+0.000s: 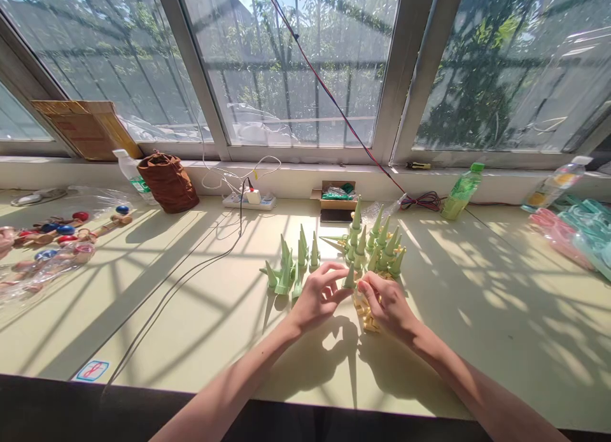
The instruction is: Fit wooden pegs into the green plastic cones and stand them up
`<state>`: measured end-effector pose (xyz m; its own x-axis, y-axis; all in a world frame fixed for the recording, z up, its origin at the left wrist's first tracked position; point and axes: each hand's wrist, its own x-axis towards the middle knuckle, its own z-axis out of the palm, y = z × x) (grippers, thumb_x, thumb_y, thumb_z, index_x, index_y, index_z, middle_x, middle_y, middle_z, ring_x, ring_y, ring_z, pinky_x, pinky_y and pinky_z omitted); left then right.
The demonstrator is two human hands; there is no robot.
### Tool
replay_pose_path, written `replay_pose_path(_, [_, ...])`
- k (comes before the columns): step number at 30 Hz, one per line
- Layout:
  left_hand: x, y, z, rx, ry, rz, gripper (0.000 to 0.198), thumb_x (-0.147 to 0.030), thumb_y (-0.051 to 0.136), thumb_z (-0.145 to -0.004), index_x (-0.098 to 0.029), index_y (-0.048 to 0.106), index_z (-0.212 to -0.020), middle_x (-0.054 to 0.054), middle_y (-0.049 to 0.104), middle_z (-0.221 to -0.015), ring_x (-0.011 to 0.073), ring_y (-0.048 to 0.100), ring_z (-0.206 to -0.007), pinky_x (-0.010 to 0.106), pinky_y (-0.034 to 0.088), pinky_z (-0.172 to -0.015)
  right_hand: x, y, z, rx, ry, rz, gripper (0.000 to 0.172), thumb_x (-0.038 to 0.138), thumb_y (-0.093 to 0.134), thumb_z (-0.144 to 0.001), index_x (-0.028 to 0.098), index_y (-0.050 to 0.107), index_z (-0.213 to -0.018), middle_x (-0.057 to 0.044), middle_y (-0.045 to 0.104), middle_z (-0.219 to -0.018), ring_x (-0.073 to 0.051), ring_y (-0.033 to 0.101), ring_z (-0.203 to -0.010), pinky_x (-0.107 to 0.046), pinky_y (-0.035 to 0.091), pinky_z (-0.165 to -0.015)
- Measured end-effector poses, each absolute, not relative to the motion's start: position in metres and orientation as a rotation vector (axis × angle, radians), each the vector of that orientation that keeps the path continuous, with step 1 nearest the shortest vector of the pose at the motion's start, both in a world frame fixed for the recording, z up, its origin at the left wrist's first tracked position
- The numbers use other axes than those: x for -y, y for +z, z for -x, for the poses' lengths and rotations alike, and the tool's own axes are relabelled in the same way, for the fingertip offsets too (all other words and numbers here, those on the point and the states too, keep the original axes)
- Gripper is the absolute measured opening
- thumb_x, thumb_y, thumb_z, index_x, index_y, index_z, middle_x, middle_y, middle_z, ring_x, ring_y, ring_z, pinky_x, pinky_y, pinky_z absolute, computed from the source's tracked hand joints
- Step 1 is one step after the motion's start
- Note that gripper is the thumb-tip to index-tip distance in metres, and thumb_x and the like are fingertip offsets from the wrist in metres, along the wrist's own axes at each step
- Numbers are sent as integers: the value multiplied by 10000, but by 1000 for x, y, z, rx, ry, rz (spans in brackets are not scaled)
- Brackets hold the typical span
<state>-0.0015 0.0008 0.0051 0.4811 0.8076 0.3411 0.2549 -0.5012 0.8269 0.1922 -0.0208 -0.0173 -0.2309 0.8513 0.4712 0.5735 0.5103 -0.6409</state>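
Note:
A small green cone (pixel 350 276) stands point up between the thumb and fingers of my left hand (pixel 322 292). Close to its right side, my right hand (pixel 384 297) is closed in a pinch; whatever its fingertips hold is hidden. Under and beside my right hand lies a pile of small pale-yellow pieces (pixel 367 318). Beyond both hands is a dense group of green cones (pixel 361 246), several with yellow bits at their bases. To the left of my left hand is a looser group of green cones (pixel 283 279), mostly upright, with one on its side.
Along the back are a small open box (pixel 338 206), a power strip (pixel 249 201), a brown bag (pixel 168 182) and a green bottle (pixel 463 192). A black cable (pixel 179 288) crosses the table (pixel 458 359). Wooden toys with coloured balls (pixel 64 229) lie left, plastic bags (pixel 573 232) right.

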Motion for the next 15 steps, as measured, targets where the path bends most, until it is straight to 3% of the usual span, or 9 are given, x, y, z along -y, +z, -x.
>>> replay_pose_path(10, [-1, 3, -3, -1045, 1141, -2050, 280, -341, 606, -910, -188, 635, -1142, 93, 610, -1138, 84, 536, -586, 233, 490, -525, 21, -18, -192, 1854, 385, 1183, 262, 340, 402, -1024, 213, 533, -836, 29, 505, -624, -118, 417, -515, -239, 327, -505])
replay_pose_path(13, [-2, 5, -4, -1133, 1134, -1930, 278, -420, 572, -925, -153, 635, -969, 63, 666, -946, 101, 540, -562, 218, 430, -486, 21, -19, -192, 1829, 359, 1170, 250, 347, 407, -1028, 205, 565, -896, 5, 571, -679, -126, 475, -551, -243, 362, -528])
replay_pose_path(15, [-3, 4, -4, -1125, 1053, -1836, 416, -509, 494, -950, -141, 629, -812, 36, 650, -741, 103, 522, -497, 218, 399, -466, 20, -19, -193, 1843, 356, 1160, 266, 361, 403, -1029, 200, 579, -912, -6, 585, -695, -131, 487, -564, -247, 375, -534])
